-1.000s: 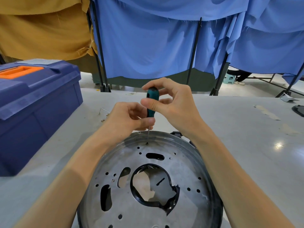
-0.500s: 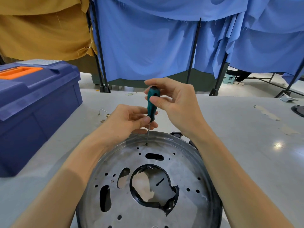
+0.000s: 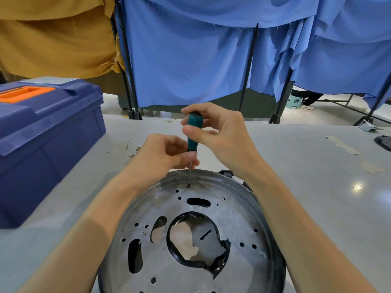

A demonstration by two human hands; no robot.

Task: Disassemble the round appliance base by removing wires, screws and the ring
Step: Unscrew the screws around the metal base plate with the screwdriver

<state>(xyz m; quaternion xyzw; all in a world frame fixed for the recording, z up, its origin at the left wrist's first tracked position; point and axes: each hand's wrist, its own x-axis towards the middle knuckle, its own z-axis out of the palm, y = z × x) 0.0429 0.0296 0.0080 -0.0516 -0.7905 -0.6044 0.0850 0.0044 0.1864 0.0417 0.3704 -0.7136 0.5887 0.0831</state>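
The round appliance base (image 3: 237, 218) lies flat on the table (image 3: 306, 187). A screwdriver (image 3: 193, 132) (teal handle) stands upright on a screw (image 3: 188, 185) at its twelve o'clock. The right hand (image 3: 220, 134) pinches the handle; the left hand (image 3: 163, 157) curls its fingers round the lower end.

Base (image 3: 232, 218) cut off at bottom edge; screw (image 3: 188, 185) too small to tell.
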